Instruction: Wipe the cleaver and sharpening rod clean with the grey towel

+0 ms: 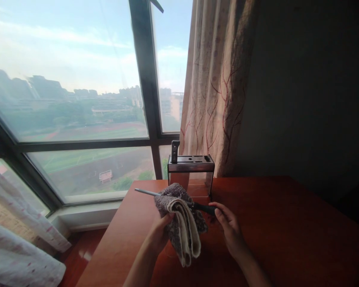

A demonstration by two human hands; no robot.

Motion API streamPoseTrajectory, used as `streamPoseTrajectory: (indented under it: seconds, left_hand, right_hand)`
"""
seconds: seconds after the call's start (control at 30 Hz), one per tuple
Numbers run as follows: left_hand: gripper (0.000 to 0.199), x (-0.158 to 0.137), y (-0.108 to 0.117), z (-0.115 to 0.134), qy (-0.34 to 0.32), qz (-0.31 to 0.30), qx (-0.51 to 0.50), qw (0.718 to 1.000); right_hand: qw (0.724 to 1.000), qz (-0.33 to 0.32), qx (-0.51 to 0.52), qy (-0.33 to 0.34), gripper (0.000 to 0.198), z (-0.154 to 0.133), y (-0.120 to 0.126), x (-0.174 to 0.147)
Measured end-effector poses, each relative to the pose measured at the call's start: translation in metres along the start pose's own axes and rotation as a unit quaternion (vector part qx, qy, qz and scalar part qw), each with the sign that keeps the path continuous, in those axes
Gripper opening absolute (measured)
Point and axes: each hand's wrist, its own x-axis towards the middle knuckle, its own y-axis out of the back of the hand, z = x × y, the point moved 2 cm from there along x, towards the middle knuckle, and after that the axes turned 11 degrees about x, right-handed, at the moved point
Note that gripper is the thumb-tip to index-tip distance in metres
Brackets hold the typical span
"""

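Observation:
A folded grey-brown cloth (179,227) with pale inner layers is gripped by my left hand (160,233), thumb on its near side. Through the cloth passes a sharpening steel (146,192); its grey rod sticks out to the left, and its middle is covered by the folds. My right hand (229,227) is closed on the end of the steel's black handle (205,208). Both hands are above the wooden table. Just behind the cloth stands a knife block (191,164) with a dark slotted top and clear sides. One black-handled knife (175,151) is upright in its left slot.
The reddish-brown table (272,215) spreads under my hands and to the right. Beyond its left edge are a window (92,167) and a low sill (89,219). A patterned curtain (212,87) hangs behind the knife block, and a pale curtain (20,255) hangs at lower left.

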Motion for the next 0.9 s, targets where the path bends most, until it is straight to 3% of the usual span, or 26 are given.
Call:
streamPoseTrajectory:
  seconds: [0.17,0.33,0.53,0.7,0.9]
  left_hand:
    - [0.032,0.001,-0.005,-0.002,-0.029,-0.014,-0.017,0.999]
    - [0.042,0.001,-0.012,-0.003,-0.026,0.042,-0.007,0.999]
    - [0.032,0.005,-0.009,0.004,-0.039,0.095,0.001,0.995]
    - [0.03,0.003,0.001,0.019,-0.104,0.124,-0.003,0.987]
    - [0.039,-0.001,-0.007,0.02,-0.148,0.119,0.062,0.98]
  right_hand:
    - [0.996,-0.046,-0.072,0.005,0.037,0.0,-0.009,0.001]
    - [0.987,-0.099,-0.123,0.007,0.035,0.004,-0.016,-0.002]
    - [0.963,-0.141,-0.192,0.127,0.024,-0.007,-0.017,-0.003]
    - [0.955,-0.119,-0.198,0.186,0.024,-0.013,-0.01,-0.001]
    - [0.963,-0.114,-0.178,0.167,0.022,-0.01,-0.006,0.001]
